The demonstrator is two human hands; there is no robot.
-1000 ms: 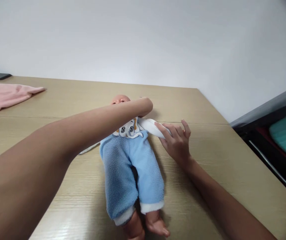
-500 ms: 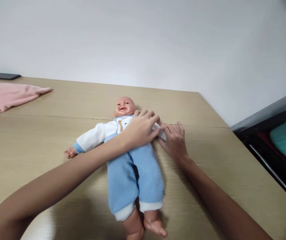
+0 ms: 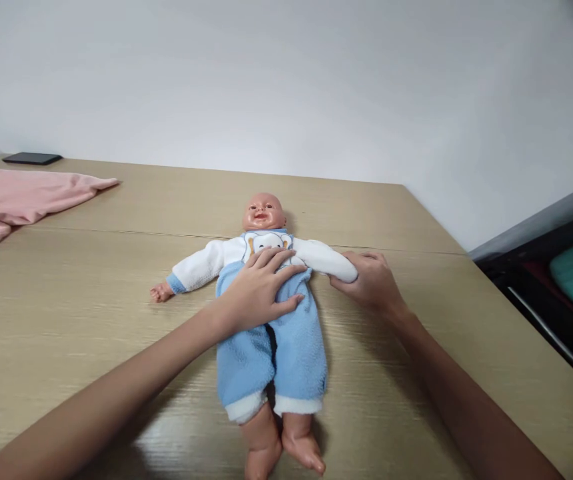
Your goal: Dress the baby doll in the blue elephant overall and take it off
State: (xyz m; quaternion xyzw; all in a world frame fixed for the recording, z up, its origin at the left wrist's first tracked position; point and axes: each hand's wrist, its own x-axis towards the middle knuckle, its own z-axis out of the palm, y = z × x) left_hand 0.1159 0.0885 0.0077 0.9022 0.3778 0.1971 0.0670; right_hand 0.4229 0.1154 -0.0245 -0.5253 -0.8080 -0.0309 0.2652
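Doll (image 3: 296,347) lies under the spread left hand (image 3: 259,290); right hand (image 3: 373,283) pinches its white sleeve (image 3: 323,258).

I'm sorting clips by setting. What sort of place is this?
Seemingly an indoor room, though which kind I cannot tell: a pale wall rises behind a wood-grained table, where a clothed doll lies.

One doll (image 3: 296,343) is shown; one left hand (image 3: 260,288) and one right hand (image 3: 375,285) are counted, two altogether; one pink cloth (image 3: 23,195), one dark slab (image 3: 33,159) and one table (image 3: 91,300) are seen.
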